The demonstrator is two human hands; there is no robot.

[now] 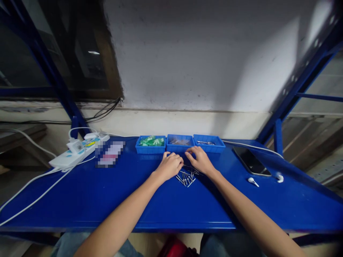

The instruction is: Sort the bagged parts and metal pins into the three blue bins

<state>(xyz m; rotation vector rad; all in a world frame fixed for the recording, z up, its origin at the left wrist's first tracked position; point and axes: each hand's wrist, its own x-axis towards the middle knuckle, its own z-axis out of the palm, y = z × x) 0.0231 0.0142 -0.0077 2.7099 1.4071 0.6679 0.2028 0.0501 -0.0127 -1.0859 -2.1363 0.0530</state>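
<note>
Several slim silver blind rivets [185, 177] lie in a loose pile on the blue table. My left hand [170, 165] is just left of and above the pile, fingers curled together; what they hold, if anything, is too small to make out. Across from it, my right hand [199, 160] hovers over the pile's upper right side, thumb and fingers apart, with nothing visible between them. Behind the hands stand three blue bins: the left bin [150, 150] has green-and-white packets, the middle bin [180, 146] clear plastic bags, and the right bin [209, 146] more rivets.
A white power strip [71, 154] with plugs and cables lies on the left, beside a blurred-out flat item [110, 154]. On the right are a black phone [252, 161] and two white earbuds [253, 182]. Blue frame posts rise at both sides before a wall [198, 64].
</note>
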